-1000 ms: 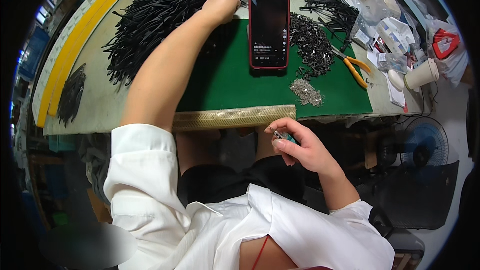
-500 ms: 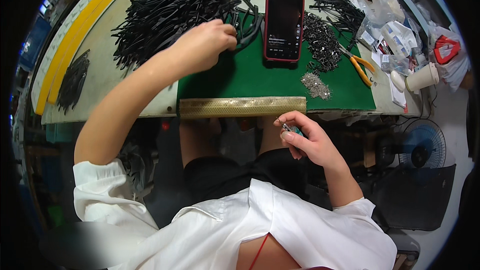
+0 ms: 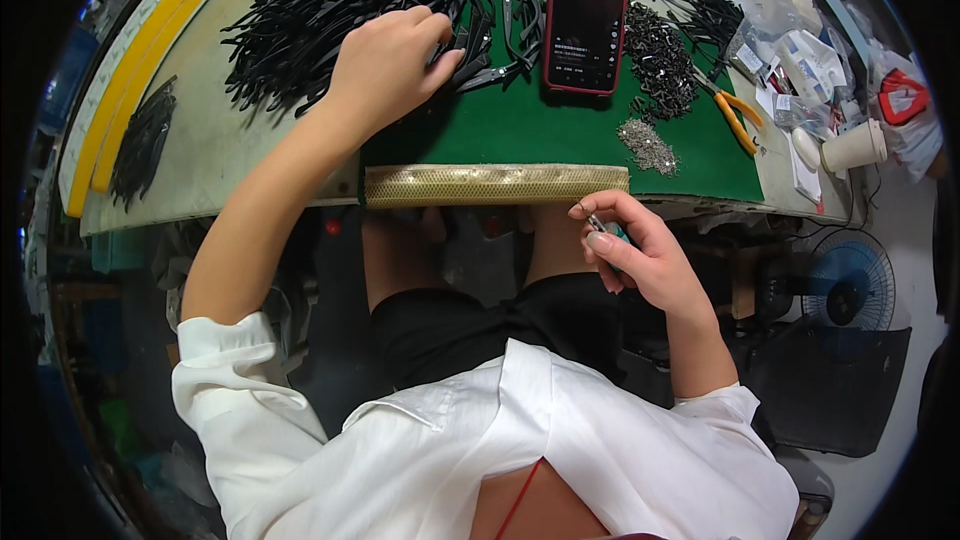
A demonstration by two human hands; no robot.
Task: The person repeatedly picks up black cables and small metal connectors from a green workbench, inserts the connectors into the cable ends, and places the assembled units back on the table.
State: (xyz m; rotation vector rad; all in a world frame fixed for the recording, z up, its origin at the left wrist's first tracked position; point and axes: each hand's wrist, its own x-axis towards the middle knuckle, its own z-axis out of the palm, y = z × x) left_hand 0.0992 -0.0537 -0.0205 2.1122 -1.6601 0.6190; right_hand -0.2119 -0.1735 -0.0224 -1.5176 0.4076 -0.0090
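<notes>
Strips [image 3: 340, 0], black and thin, lie in a big loose heap at 11 o'clock on the bench, and that heap looks barely dented, so by my judgement most of the work is left. The left hand [image 3: 385, 65] rests on the heap's near edge at about 11 o'clock, fingers curled down onto a few strips where they spill onto the green mat [image 3: 520, 130]; whether any strip is truly pinched I cannot tell. The right hand [image 3: 635, 255] hangs below the bench edge at about 3 o'clock from the picture's middle, fingers closed round a small tool [image 3: 605, 230] with a teal grip and a metal tip. A phone [image 3: 585, 15] with a red case lies on the mat at 12 o'clock. Right of it sit a pile of small dark parts [image 3: 660, 55] and a smaller heap of tiny metal bits [image 3: 650, 145], with orange-handled pliers [image 3: 735, 115] at 2 o'clock. A separate small bunch of strips [image 3: 140, 140] lies at 9 o'clock, perhaps already handled.
</notes>
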